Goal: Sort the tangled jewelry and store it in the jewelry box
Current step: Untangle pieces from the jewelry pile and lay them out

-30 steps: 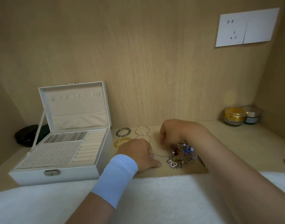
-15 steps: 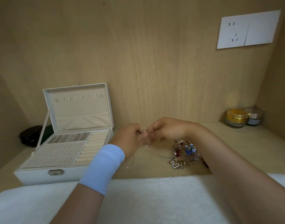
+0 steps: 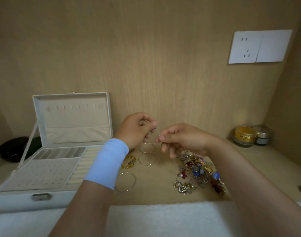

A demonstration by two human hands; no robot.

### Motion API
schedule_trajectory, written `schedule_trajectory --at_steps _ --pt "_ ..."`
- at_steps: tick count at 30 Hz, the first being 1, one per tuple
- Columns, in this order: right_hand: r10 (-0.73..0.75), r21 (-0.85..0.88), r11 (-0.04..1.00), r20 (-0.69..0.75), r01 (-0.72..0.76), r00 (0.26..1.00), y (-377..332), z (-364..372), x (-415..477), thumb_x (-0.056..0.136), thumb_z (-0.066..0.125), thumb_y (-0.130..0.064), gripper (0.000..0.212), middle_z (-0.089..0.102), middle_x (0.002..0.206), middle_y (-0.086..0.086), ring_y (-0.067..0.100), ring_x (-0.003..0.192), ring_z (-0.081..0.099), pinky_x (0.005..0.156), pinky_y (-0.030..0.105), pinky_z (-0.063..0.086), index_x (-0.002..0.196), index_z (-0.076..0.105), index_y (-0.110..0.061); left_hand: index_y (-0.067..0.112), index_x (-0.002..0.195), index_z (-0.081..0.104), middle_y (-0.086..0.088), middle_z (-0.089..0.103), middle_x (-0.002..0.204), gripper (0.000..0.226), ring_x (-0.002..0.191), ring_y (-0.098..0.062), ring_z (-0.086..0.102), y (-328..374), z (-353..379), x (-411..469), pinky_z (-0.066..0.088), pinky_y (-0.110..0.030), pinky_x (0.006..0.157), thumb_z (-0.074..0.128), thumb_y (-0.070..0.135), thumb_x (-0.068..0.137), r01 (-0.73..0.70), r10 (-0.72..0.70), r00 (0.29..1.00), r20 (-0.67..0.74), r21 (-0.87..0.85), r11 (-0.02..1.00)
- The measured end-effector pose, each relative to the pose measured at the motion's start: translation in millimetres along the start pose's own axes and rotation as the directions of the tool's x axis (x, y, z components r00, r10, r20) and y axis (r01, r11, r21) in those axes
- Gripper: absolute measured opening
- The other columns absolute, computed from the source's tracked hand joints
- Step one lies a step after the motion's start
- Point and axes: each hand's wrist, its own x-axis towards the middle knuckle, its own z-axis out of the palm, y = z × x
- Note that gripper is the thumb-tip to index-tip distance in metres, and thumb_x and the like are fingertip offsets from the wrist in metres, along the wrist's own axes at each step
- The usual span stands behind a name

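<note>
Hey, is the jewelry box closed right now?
No, the jewelry box is open: its lid stands upright at the back and the tray compartments show.

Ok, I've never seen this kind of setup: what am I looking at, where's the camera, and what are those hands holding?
No machine here: these are a person's two bare hands, filmed by one wide-angle camera worn on the head, looking forward and down. The left hand, with a blue wristband, and the right hand each pinch a thin silvery strand, probably a fine chain, above the wooden shelf. On it lie a tangled jewelry pile, three thin bangles and an amber bead bracelet. The white jewelry box stands open at left. A white towel lies nearest the camera.
</note>
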Motion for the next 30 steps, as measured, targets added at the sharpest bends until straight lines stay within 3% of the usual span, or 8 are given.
schedule_trajectory --at_steps 4,8,11,14,20,24,28,30 --pt "0.019 -0.078 0.997 0.068 -0.013 0.998 -1.5 -2.2 -1.8 0.099 0.059 -0.022 0.018 0.076 0.099 0.009 0.024 0.088 0.071 0.084 0.034 0.054 0.106 0.074 -0.015 0.013 0.087 0.069 0.002 0.069 0.067 0.007 0.057 -0.011 0.058 -1.1 -1.0 0.4 0.052 -0.024 0.055 0.07 0.018 0.091 0.001 0.0 1.0 0.011 -0.089 0.996" --pt "-0.007 0.082 0.997 0.058 0.003 0.998 -4.4 -1.4 0.0 0.088 0.064 -0.033 0.04 0.074 0.108 0.014 0.028 0.099 0.072 0.089 0.034 0.055 0.12 0.067 -0.01 0.011 0.087 0.069 0.0 0.066 0.063 0.01 0.054 -0.011 0.056 -0.3 -1.8 0.3 0.05 -0.023 0.052 0.071 0.021 0.09 0.0 0.005 0.999 0.039 -0.13 0.992" --pt "-0.061 0.12 0.991 -0.026 0.063 0.998 -4.8 2.8 3.4 0.088 0.066 -0.032 0.033 0.074 0.091 0.009 0.025 0.085 0.072 0.086 0.035 0.055 0.108 0.069 -0.007 0.012 0.09 0.069 0.003 0.063 0.058 0.012 0.053 -0.01 0.055 0.4 -0.9 -0.3 0.048 -0.022 0.05 0.07 0.024 0.09 0.0 0.009 0.997 0.08 -0.11 0.994" --pt "-0.078 0.001 0.997 -0.151 0.079 0.985 -5.3 5.1 4.3 0.092 0.068 -0.024 0.023 0.07 0.078 0.003 0.017 0.068 0.063 0.075 0.032 0.051 0.103 0.072 -0.004 0.015 0.093 0.067 0.005 0.062 0.056 0.013 0.05 -0.009 0.053 0.6 -1.6 -0.6 0.047 -0.022 0.049 0.069 0.028 0.091 -0.004 0.011 0.995 0.097 -0.076 0.997" --pt "-0.115 -0.063 0.993 -0.226 0.104 0.967 -9.0 5.8 0.3 0.088 0.075 -0.023 0.02 0.073 0.092 0.006 0.017 0.077 0.064 0.076 0.032 0.049 0.102 0.075 -0.009 0.015 0.099 0.065 0.006 0.061 0.053 0.016 0.045 -0.007 0.051 3.1 2.5 0.9 0.045 -0.022 0.046 0.067 0.029 0.092 -0.013 0.016 0.998 0.062 -0.052 0.999" --pt "-0.148 -0.017 0.989 -0.245 0.149 0.958 -9.9 8.4 1.7 0.085 0.077 -0.015 0.022 0.075 0.1 0.016 0.018 0.066 0.06 0.069 0.029 0.052 0.106 0.076 -0.008 0.015 0.102 0.064 0.004 0.062 0.055 0.02 0.046 -0.008 0.052 2.3 6.3 0.6 0.045 -0.022 0.046 0.067 0.032 0.093 -0.025 0.026 0.999 0.045 -0.022 0.999" --pt "-0.111 0.043 0.991 -0.3 0.13 0.947 -10.9 8.5 4.3 0.08 0.079 -0.006 0.016 0.073 0.075 0.004 0.014 0.056 0.058 0.061 0.026 0.052 0.095 0.075 -0.01 0.012 0.106 0.062 -0.001 0.06 0.058 0.034 0.05 -0.014 0.051 4.1 6.2 1.7 0.045 -0.025 0.049 0.044 0.041 0.103 0.144 -0.136 0.989 0.062 -0.157 0.977" --pt "-0.085 0.051 0.993 -0.322 0.107 0.943 -11.9 6.9 3.4 0.078 0.081 -0.006 0.015 0.067 0.065 -0.001 0.012 0.053 0.057 0.055 0.024 0.047 0.089 0.073 -0.014 0.012 0.106 0.063 -0.003 0.06 0.07 0.039 0.059 -0.016 0.053 1.8 6.1 2.7 0.045 -0.027 0.055 0.037 0.041 0.105 0.214 -0.198 0.975 0.102 -0.18 0.96"
